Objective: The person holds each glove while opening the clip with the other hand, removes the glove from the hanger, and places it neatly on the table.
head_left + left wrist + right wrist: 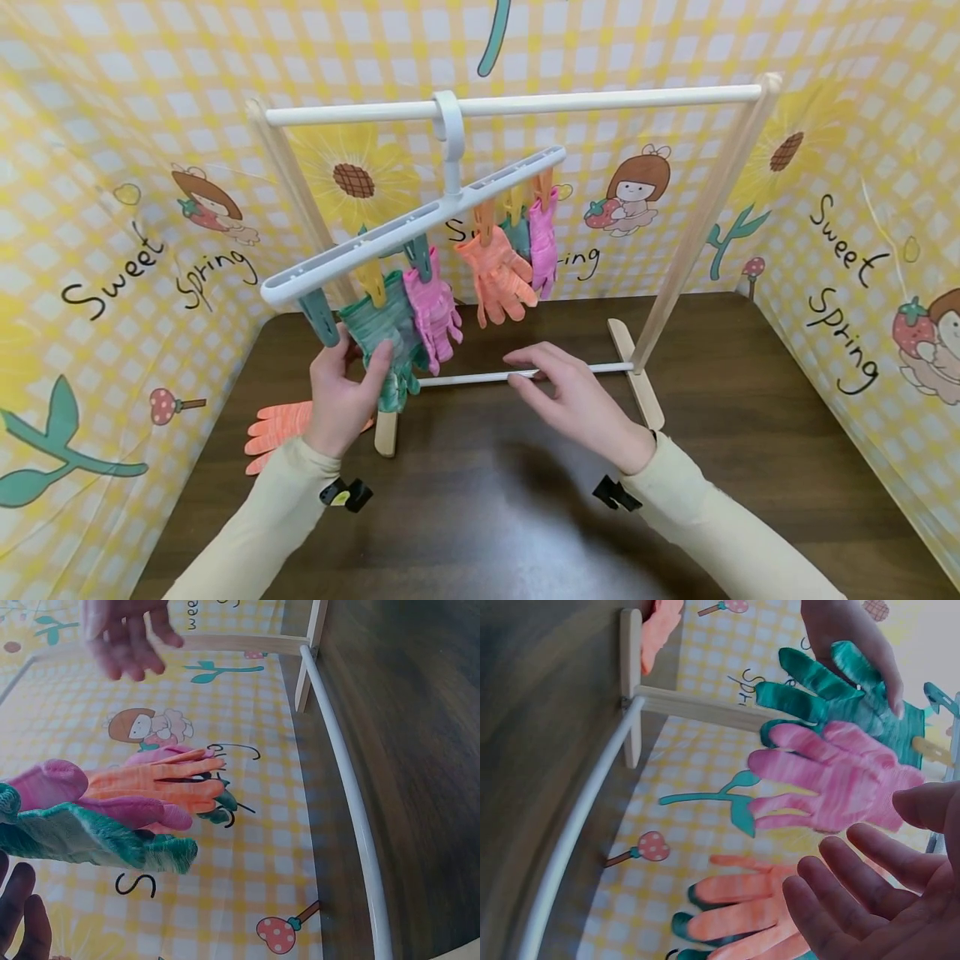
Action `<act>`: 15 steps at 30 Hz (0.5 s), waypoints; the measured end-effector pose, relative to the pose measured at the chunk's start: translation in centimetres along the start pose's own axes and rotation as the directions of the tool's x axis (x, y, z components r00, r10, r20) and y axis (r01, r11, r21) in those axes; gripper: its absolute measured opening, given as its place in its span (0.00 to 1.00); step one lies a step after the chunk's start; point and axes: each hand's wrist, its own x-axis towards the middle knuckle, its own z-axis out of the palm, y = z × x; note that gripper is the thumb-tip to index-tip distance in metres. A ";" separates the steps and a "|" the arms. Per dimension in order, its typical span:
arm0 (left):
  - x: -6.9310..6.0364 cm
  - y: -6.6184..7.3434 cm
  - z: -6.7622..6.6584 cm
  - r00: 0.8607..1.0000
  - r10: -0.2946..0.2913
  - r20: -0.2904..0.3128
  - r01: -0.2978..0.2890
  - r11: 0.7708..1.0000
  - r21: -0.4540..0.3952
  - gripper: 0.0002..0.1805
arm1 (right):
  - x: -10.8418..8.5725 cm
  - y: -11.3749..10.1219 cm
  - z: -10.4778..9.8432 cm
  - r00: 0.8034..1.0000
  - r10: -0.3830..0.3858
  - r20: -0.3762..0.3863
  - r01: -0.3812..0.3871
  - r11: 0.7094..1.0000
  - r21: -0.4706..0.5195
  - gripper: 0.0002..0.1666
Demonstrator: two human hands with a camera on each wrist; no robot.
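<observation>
The left hand holds the green glove at its side, thumb across the front and fingers behind. A yellow clip fastens this glove to the tilted grey hanger, whose left end hangs lower. Beside it hangs a pink glove; orange, green and pink gloves hang farther right. Fingers loosely bent and apart, the right hand is in the air below the orange glove, holding nothing. In the right wrist view, the right hand is near the pink glove.
The hanger's hook sits over the white top rod of a wooden stand. An orange glove lies on the dark table at left, beside the left forearm. An unloaded teal clip hangs at the hanger's left end.
</observation>
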 end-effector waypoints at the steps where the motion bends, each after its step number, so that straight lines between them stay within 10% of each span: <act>1: 0.0 0.0 0.1 1.000 0.004 -0.002 -0.004 1.000 -0.005 0.14 | 0.2 -0.2 0.0 1.000 -0.007 0.003 0.007 1.000 0.003 0.15; 15: 0.0 0.3 0.5 1.000 0.015 -0.017 -0.016 0.999 -0.028 0.09 | 4.6 -4.0 0.5 0.980 -0.200 -0.007 0.200 0.980 0.004 0.15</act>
